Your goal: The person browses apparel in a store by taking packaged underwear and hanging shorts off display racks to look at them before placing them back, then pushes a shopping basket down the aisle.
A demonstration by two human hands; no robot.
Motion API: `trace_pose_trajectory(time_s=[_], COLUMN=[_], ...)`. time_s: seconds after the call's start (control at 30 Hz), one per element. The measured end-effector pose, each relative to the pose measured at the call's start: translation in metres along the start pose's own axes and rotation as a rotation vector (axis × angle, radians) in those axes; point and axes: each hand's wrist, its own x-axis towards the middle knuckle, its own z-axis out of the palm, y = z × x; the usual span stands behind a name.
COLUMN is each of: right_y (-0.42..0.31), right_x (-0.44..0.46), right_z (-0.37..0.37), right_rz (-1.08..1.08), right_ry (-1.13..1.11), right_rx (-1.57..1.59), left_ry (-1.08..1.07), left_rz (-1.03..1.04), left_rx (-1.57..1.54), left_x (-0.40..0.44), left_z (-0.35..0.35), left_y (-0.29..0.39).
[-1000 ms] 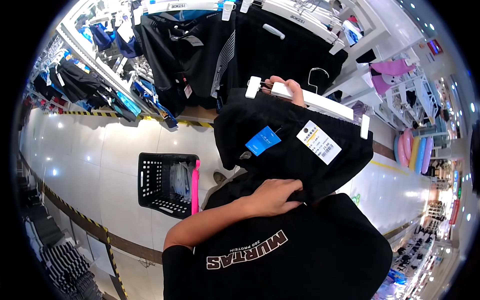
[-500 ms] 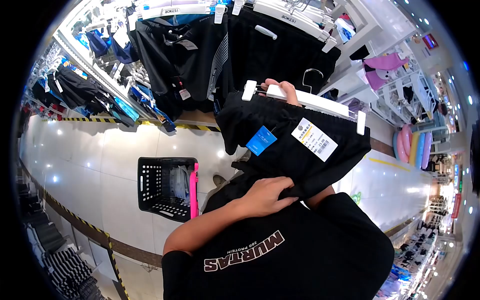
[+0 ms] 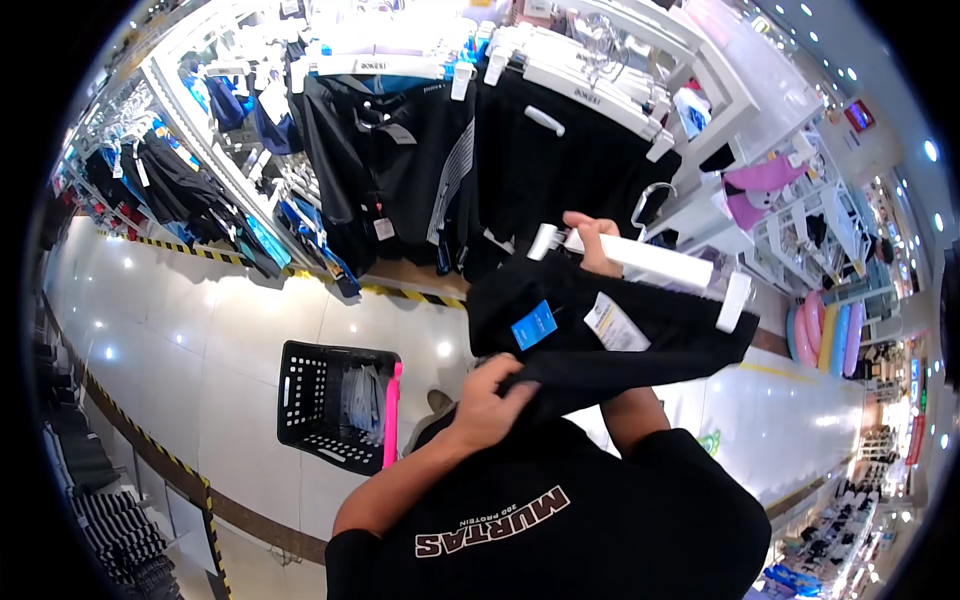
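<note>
Black shorts (image 3: 660,320) hang from a white clip hanger (image 3: 650,262) in front of my chest, with a blue tag (image 3: 534,324) and a white price tag (image 3: 615,326) on their front. My right hand (image 3: 600,245) is closed round the hanger bar near its left clip; the rest of that hand is behind the shorts. At the lower left of the shorts, my left hand (image 3: 492,402) pinches the black cloth, and the legs are folded up in a band across the front.
Racks of black shorts (image 3: 390,160) on white hangers stand just ahead. A black shopping basket (image 3: 335,455) with a pink handle and clear packages in it sits on the tiled floor to the left. Colourful inflatable rings (image 3: 828,335) are at the right; folded clothes (image 3: 125,540) lie lower left.
My left hand has moved left, and the legs of the shorts have been folded upward. The hanger has shifted right and lower in view, tilting the tags.
</note>
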Motion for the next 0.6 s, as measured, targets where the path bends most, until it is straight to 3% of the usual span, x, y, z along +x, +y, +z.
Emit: trace_pose_trajectory(time_s=[0.07,0.13,0.3,0.43,0.6], right_y=[-0.017,-0.038,-0.085,-0.113,-0.152], right_x=[0.008,0.014,0.043,0.069,0.098], right_z=[-0.011,-0.023,-0.025,-0.021,-0.005], right_rz=[-0.256,-0.444,-0.447,-0.392,-0.417], right_ry=[-0.102,-0.146,-0.122,-0.066,-0.168], right_rx=[-0.279,-0.685,-1.287,-1.365,-1.375], left_ry=[0.237,0.327,0.378,0.410,0.405], left_rz=[-0.097,-0.178,-0.191,-0.221,-0.296], left_rx=[-0.092,-0.098,-0.053,-0.119,-0.232], left_x=[0.001,0.000,-0.008,-0.004,-0.012], left_z=[-0.009,-0.019,-0.035,-0.036,-0.048], left_y=[-0.006,-0.023,-0.058,-0.057,-0.083])
